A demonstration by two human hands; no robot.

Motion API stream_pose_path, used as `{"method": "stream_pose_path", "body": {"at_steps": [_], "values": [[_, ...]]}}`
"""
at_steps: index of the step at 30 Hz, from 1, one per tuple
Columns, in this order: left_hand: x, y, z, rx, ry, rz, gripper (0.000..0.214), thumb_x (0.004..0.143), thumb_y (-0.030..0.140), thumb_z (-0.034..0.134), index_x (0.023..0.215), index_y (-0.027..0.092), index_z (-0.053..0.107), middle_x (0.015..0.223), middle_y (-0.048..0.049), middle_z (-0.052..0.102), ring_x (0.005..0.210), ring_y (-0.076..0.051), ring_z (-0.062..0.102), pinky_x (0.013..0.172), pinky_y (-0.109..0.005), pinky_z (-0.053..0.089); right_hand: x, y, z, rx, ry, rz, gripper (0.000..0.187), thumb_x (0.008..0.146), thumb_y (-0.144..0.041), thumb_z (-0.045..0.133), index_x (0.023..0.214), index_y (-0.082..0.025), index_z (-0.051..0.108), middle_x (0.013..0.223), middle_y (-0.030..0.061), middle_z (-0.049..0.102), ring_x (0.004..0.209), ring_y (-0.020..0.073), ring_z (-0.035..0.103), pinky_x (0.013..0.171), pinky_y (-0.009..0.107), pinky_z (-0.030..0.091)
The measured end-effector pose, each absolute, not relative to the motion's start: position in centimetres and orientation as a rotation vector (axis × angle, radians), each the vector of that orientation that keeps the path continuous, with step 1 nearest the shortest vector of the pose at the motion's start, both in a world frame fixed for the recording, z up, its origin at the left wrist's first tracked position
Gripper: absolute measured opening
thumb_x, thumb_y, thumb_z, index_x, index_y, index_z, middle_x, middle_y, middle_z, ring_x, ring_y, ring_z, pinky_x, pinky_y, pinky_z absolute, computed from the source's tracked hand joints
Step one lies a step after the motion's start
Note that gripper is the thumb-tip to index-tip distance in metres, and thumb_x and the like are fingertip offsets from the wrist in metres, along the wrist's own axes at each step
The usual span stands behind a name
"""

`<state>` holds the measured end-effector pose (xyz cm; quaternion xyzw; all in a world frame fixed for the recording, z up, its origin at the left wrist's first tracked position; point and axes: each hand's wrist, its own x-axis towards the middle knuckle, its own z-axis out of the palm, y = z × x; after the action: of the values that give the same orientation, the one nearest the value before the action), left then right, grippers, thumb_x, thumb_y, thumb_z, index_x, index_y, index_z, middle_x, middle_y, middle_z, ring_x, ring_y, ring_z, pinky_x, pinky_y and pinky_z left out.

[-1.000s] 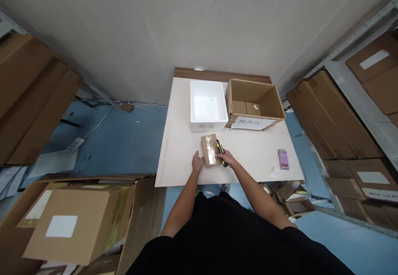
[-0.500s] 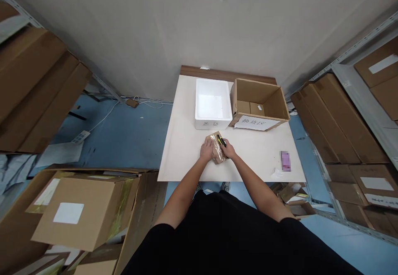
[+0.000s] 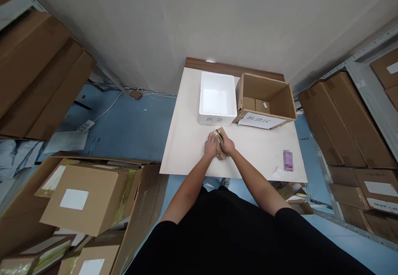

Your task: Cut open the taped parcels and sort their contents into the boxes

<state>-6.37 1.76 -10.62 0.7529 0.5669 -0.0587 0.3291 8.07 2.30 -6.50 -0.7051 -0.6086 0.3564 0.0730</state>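
A small cardboard box [image 3: 222, 156] with shiny tape on it lies on the white table [image 3: 182, 142], close to its front edge. My left hand [image 3: 211, 146] rests on the box's left side, fingers over the top, holding it. In my right hand [image 3: 228, 144] is a black and yellow box cutter [image 3: 219, 135], gripped with the fingers wrapped round it. The cutter lies along the top of the small box; its blade is too small to make out.
Behind the hands stand a white foam box [image 3: 217, 120] and an open carton [image 3: 269, 85] with smaller boxes inside. A blurred purple item [image 3: 288, 161] lies at the table's right. A large carton full of boxes [image 3: 152, 183] stands left, and shelves of cartons [image 3: 345, 121] stand right.
My right hand and the cutter have shifted slightly across the small box, the cutter now lying lower along it. My left hand still holds the box. The view has tilted a little.
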Motion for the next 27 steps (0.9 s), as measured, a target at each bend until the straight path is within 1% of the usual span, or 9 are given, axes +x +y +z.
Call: {"method": "stream_pose_path", "body": {"at_steps": [2,6,9,12,14,17,21,24,27], "values": [[-6.3,1.7,-10.6,1.96,1.491,-0.148,0.119,0.08,0.063,0.081,0.173,0.023,0.019,0.182,-0.0133,0.004,0.167,-0.041,-0.006,0.13,-0.058,0.023,8.0,2.3,-6.6,-2.116,-1.792,1.081,0.064,0.101,-0.035,0.061,0.163,-0.033,0.046,0.127,0.0075,0.077,0.113,0.0312,0.07,0.097,0.037,0.05],[-6.3,1.6,-10.7,1.921,1.508,-0.147,0.12,0.08,0.064,0.08,0.174,0.024,0.017,0.182,-0.0117,0.003,0.166,-0.042,-0.006,0.128,-0.058,0.028,8.1,2.4,-6.7,-2.139,-1.828,1.063,0.064,0.101,-0.039,0.064,0.162,-0.032,0.047,0.121,0.0092,0.078,0.111,0.0322,0.071,0.097,0.038,0.049],[-6.3,1.6,-10.7,1.872,1.523,-0.136,0.121,0.079,0.066,0.08,0.174,0.029,0.015,0.183,-0.0078,0.003,0.166,-0.045,-0.005,0.126,-0.06,0.031,8.3,2.5,-6.6,-2.135,-1.83,1.069,0.065,0.099,-0.042,0.068,0.161,-0.032,0.049,0.118,0.009,0.079,0.11,0.0323,0.071,0.097,0.037,0.049],[-6.3,1.6,-10.8,1.839,1.535,-0.125,0.124,0.075,0.064,0.083,0.173,0.032,0.016,0.183,-0.0051,0.003,0.165,-0.048,-0.001,0.124,-0.061,0.035,8.5,2.6,-6.5,-2.149,-1.854,1.085,0.065,0.099,-0.04,0.068,0.161,-0.033,0.049,0.116,0.0085,0.079,0.11,0.0322,0.071,0.095,0.037,0.049],[-6.3,1.7,-10.8,1.85,1.542,-0.132,0.122,0.075,0.063,0.084,0.173,0.033,0.018,0.183,-0.0039,0.001,0.164,-0.048,0.002,0.123,-0.06,0.036,8.5,2.8,-6.3,-2.17,-1.886,1.085,0.067,0.097,-0.036,0.069,0.161,-0.033,0.049,0.116,0.009,0.08,0.109,0.0328,0.071,0.093,0.037,0.049],[-6.3,1.7,-10.7,1.871,1.552,-0.17,0.122,0.075,0.062,0.085,0.173,0.033,0.019,0.183,-0.0033,0.001,0.164,-0.048,0.005,0.122,-0.059,0.037,8.4,3.0,-6.3,-2.197,-1.862,1.101,0.072,0.09,-0.034,0.079,0.158,-0.031,0.053,0.111,0.0106,0.08,0.108,0.0347,0.072,0.092,0.038,0.049],[-6.3,1.7,-10.7,1.864,1.558,-0.165,0.121,0.074,0.065,0.083,0.173,0.035,0.02,0.183,-0.0029,0.002,0.163,-0.049,0.006,0.122,-0.06,0.038,8.7,2.6,-6.4,-2.182,-1.728,1.133,0.078,0.079,-0.038,0.09,0.151,-0.03,0.059,0.101,0.0102,0.081,0.106,0.0357,0.074,0.092,0.039,0.05],[-6.3,1.7,-10.7,1.844,1.558,-0.154,0.119,0.075,0.068,0.081,0.173,0.035,0.021,0.183,-0.0031,0.004,0.163,-0.05,0.004,0.121,-0.061,0.038,9.2,1.8,-6.5,-2.206,-1.771,1.139,0.084,0.072,-0.033,0.095,0.148,-0.029,0.06,0.103,0.0117,0.081,0.107,0.0368,0.075,0.091,0.04,0.051],[-6.3,1.8,-10.7,1.817,1.557,-0.136,0.12,0.074,0.068,0.082,0.172,0.034,0.022,0.183,-0.0045,0.007,0.163,-0.05,0.003,0.121,-0.061,0.037,9.8,0.7,-6.3,-2.234,-1.854,1.159,0.082,0.073,-0.026,0.093,0.148,-0.028,0.06,0.11,0.0138,0.08,0.108,0.0363,0.075,0.091,0.039,0.051]]}}
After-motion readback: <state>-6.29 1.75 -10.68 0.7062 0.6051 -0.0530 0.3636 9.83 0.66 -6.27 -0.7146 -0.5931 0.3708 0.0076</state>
